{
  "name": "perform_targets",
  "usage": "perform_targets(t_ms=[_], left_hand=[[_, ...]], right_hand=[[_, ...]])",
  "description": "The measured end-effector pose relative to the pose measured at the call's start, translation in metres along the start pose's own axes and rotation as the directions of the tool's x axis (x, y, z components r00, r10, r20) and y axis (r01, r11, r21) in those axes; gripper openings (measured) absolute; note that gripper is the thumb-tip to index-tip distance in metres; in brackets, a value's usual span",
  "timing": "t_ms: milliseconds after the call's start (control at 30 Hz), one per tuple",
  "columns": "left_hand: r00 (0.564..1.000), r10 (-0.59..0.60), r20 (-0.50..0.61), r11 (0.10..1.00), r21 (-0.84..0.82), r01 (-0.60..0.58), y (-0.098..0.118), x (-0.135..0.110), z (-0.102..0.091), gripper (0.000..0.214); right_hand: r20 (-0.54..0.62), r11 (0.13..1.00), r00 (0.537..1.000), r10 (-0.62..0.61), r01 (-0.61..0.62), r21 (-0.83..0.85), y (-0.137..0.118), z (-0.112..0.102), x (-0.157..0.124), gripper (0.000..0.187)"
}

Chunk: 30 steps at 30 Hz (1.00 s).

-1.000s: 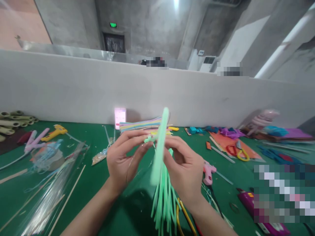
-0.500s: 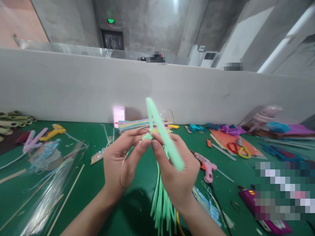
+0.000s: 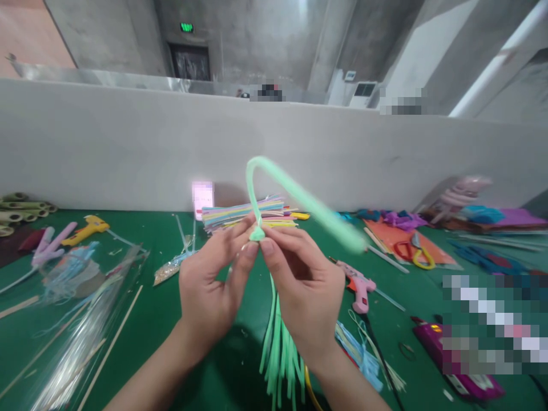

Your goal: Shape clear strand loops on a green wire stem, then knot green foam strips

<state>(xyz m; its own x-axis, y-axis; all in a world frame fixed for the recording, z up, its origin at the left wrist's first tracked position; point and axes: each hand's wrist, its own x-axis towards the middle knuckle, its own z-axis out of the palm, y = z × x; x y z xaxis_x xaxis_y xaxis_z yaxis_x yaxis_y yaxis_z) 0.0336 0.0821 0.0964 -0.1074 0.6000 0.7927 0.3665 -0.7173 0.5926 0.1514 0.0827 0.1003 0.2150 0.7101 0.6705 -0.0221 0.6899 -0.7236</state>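
Note:
Both my hands are raised over the green table [image 3: 171, 319] and pinch the same light green pipe cleaner [image 3: 295, 194] at a small knot near its lower end. My left hand [image 3: 209, 285] grips it with thumb and forefinger from the left. From the right, my right hand [image 3: 303, 291] pinches the same spot. The pipe cleaner arches up from the pinch and swings out to the right, blurred by motion. A bundle of light green strips [image 3: 280, 354] hangs below my hands.
A stack of coloured foam sheets [image 3: 244, 214] lies behind my hands, by a white partition wall [image 3: 128, 142]. A pink glue gun [image 3: 357, 282], red and yellow scissors [image 3: 411, 254], a yellow glue gun [image 3: 88, 228], cellophane wrap with wooden sticks [image 3: 81, 337] and craft scraps lie around.
The free end of the pipe cleaner swung from upright over to the right and bent into an arch. Both hands kept pinching at the same spot.

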Motion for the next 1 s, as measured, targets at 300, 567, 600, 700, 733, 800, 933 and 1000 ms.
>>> perform_targets(t_ms=[300, 567, 600, 700, 733, 800, 933, 1000], left_hand=[[0.931, 0.364, 0.010, 0.922, 0.142, -0.361, 0.002, -0.002, 0.008, 0.051], [0.906, -0.225, 0.358, 0.826, -0.424, 0.373, 0.004, 0.023, -0.026, 0.017], [0.891, -0.231, 0.390, 0.814, -0.424, 0.397, 0.004, 0.026, -0.030, 0.016], [0.867, -0.264, 0.423, 0.836, -0.348, 0.424, 0.006, 0.031, -0.037, 0.004], [0.865, -0.269, 0.423, 0.850, -0.319, 0.420, 0.007, 0.031, -0.037, 0.003], [0.878, -0.257, 0.404, 0.875, -0.289, 0.389, 0.009, 0.032, -0.037, 0.002], [0.923, -0.215, 0.320, 0.924, -0.239, 0.298, 0.012, 0.032, -0.037, 0.004], [0.943, -0.170, 0.287, 0.958, -0.178, 0.227, 0.013, 0.031, -0.037, 0.006]], right_hand=[[-0.088, 0.992, 0.995, 0.054, -0.044, 0.118, -0.002, 0.002, 0.003, 0.011], [0.054, 0.958, 0.960, -0.274, 0.278, -0.073, 0.000, -0.013, 0.008, 0.025], [0.105, 0.922, 0.929, -0.356, 0.367, -0.122, -0.001, -0.015, 0.009, 0.027], [0.233, 0.796, 0.819, -0.524, 0.568, -0.208, -0.003, -0.019, 0.014, 0.028], [0.257, 0.767, 0.793, -0.553, 0.604, -0.216, -0.003, -0.020, 0.015, 0.028], [0.281, 0.735, 0.762, -0.583, 0.643, -0.218, -0.004, -0.022, 0.017, 0.025], [0.306, 0.773, 0.791, -0.530, 0.599, -0.209, -0.006, -0.023, 0.017, 0.026], [0.311, 0.810, 0.820, -0.480, 0.551, -0.203, -0.008, -0.023, 0.017, 0.024]])
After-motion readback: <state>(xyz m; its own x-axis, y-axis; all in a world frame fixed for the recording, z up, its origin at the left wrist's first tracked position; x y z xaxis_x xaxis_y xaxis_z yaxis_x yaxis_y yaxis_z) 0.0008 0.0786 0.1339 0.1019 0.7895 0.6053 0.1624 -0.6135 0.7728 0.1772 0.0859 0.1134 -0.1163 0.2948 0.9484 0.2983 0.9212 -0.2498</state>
